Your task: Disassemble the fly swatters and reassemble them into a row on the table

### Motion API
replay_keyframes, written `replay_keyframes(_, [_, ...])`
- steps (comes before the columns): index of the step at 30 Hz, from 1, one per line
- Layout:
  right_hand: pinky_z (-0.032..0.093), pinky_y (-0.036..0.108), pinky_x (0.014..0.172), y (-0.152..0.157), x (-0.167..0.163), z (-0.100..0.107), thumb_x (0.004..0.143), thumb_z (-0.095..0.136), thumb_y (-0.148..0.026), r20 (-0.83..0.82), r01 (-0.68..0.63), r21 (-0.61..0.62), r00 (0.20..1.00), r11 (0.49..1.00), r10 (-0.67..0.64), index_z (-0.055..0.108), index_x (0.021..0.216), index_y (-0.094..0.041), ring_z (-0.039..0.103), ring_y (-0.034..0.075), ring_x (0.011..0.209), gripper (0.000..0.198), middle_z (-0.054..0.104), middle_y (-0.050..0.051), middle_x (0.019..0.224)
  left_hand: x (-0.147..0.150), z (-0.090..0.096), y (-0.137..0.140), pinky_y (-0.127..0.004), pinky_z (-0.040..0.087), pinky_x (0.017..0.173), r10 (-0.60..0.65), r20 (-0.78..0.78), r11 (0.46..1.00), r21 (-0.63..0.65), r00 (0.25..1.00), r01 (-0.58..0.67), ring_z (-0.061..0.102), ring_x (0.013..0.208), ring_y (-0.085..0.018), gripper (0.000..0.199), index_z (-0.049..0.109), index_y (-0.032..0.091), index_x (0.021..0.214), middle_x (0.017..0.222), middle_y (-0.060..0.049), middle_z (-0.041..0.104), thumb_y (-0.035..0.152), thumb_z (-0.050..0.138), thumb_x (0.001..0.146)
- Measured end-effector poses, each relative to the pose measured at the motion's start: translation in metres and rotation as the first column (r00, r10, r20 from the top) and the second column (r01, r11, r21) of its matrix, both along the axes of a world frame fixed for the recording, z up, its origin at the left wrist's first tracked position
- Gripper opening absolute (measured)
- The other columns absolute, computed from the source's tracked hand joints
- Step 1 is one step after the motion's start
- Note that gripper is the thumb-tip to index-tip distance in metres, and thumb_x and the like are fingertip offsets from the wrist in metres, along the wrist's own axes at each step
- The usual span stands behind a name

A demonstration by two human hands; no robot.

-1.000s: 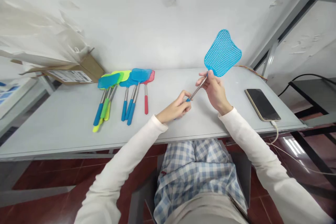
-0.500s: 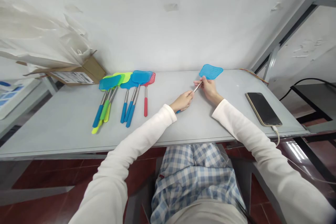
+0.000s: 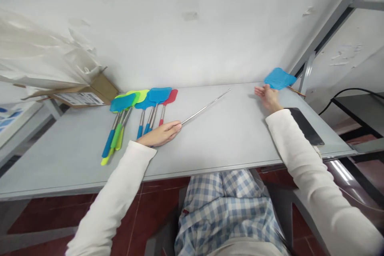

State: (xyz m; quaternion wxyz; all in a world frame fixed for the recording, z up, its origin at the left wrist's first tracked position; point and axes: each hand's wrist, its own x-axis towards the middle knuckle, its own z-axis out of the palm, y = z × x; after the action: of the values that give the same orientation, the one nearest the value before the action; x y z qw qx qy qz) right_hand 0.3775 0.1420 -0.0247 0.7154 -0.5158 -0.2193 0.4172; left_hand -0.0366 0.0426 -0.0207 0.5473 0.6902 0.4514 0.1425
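My left hand [image 3: 163, 133] is closed round the grip end of a telescopic fly swatter; the grip itself is hidden by my fingers. Its thin metal rod [image 3: 207, 106] slants up to the right, drawn out long, and its tip ends in a bare point. On the right, my right hand [image 3: 268, 97] has the blue mesh swatter head [image 3: 279, 79] at its fingers, apart from the rod's visible tip. Beside and partly behind my left hand lie several blue swatters [image 3: 160, 95] and one red swatter [image 3: 170, 97]. Further left is a pile of blue, green and yellow swatters [image 3: 115, 138].
A black-screened phone [image 3: 306, 126] lies at the right, partly covered by my right forearm. An opened cardboard box [image 3: 103, 88] stands at the back left of the grey table [image 3: 216, 144]. The white wall [image 3: 192, 48] runs behind, with a metal frame [image 3: 309, 72] at the right.
My hands have moved apart, the left one leftward and the right one rightward with the blue head. The rod now shows much longer, and its tip is away from the head.
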Motion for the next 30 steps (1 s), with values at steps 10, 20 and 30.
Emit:
replay_keyframes(10, [0.057, 0.025, 0.078, -0.024, -0.064, 0.018, 0.099, 0.052, -0.044, 0.089, -0.384, 0.077, 0.922, 0.920, 0.378, 0.066, 0.085, -0.019, 0.069, 0.011, 0.073, 0.031, 0.073, 0.003, 0.078, 0.011, 0.008, -0.018, -0.022, 0.016, 0.044, -0.001, 0.002, 0.999, -0.050, 1.000, 0.001, 0.019, 0.049, -0.008, 0.044, 0.038, 0.022, 0.079, 0.060, 0.008, 0.025, 0.063, 0.044, 0.094])
replay_keyframes(20, [0.060, 0.027, 0.082, -0.032, -0.065, 0.017, 0.099, 0.053, -0.042, -0.015, -0.425, 0.097, 0.903, 0.900, 0.429, 0.068, 0.088, -0.022, 0.071, 0.013, 0.080, 0.027, 0.074, 0.003, 0.081, 0.014, 0.009, -0.022, -0.021, 0.014, 0.044, 0.010, 0.017, 0.997, -0.079, 1.000, -0.009, 0.018, 0.048, -0.007, 0.045, 0.037, 0.022, 0.079, 0.060, 0.009, 0.024, 0.065, 0.044, 0.093])
replay_keyframes(30, [0.058, 0.018, 0.078, -0.032, -0.066, 0.018, 0.103, 0.043, -0.039, -0.110, -0.437, 0.107, 0.887, 0.893, 0.448, 0.070, 0.088, -0.021, 0.069, 0.009, 0.077, 0.035, 0.074, 0.002, 0.082, 0.013, 0.003, -0.020, -0.022, 0.014, 0.045, 0.010, 0.057, 0.996, -0.089, 0.998, -0.004, 0.018, 0.050, -0.007, 0.046, 0.037, 0.022, 0.079, 0.060, 0.008, 0.025, 0.064, 0.045, 0.093])
